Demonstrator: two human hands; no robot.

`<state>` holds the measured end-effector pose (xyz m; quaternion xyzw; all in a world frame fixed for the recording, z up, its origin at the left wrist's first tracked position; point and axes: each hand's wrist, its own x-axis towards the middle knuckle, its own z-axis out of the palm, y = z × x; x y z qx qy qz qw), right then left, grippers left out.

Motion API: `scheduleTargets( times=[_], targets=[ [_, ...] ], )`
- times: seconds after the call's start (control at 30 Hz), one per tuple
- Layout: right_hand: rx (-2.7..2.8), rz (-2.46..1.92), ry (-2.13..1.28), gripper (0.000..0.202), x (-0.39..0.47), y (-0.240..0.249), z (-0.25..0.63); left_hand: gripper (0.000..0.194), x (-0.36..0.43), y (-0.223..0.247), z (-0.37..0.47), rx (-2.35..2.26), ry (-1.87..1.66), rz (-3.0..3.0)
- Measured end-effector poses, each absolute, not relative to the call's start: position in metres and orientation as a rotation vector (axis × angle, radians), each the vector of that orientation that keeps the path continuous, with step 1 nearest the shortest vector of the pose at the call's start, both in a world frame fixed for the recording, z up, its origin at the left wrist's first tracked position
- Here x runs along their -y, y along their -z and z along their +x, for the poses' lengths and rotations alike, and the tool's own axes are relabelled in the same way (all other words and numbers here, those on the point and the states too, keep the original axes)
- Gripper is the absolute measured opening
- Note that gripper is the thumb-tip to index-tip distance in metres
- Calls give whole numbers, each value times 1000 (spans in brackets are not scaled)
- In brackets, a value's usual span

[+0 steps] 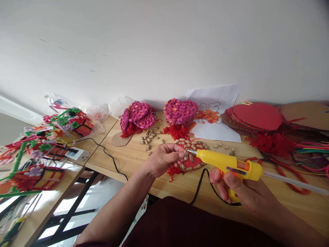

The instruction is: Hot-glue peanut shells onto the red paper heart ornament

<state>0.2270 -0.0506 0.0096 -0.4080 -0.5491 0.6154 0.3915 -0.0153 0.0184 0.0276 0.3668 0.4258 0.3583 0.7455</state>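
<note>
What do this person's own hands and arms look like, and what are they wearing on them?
Both the left hand and the right hand are bare, with no gloves, and I can see no rings, watch or bracelet. The forearms are uncovered as far as they show. The torso is in a plain, very dark maroon top; its sleeves are too little in view to describe.

You wear a very dark maroon top, close to black where shadow falls on it, its visible front plain and softly rounded. At the lower left, a bit of dark sleeve shows at your left arm. Your left forearm and right forearm are bare down to the wrists, and your left hand and right hand are bare too, with slender fingers.
</note>
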Motion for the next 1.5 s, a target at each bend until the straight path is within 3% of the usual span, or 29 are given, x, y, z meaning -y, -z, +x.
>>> scheduleTargets(
  times=[1.5],
  targets=[
    [1421, -1084, -1577, 41, 50, -4, 229, 30, -20, -23, -17, -888, -799, 853]
  ],
)
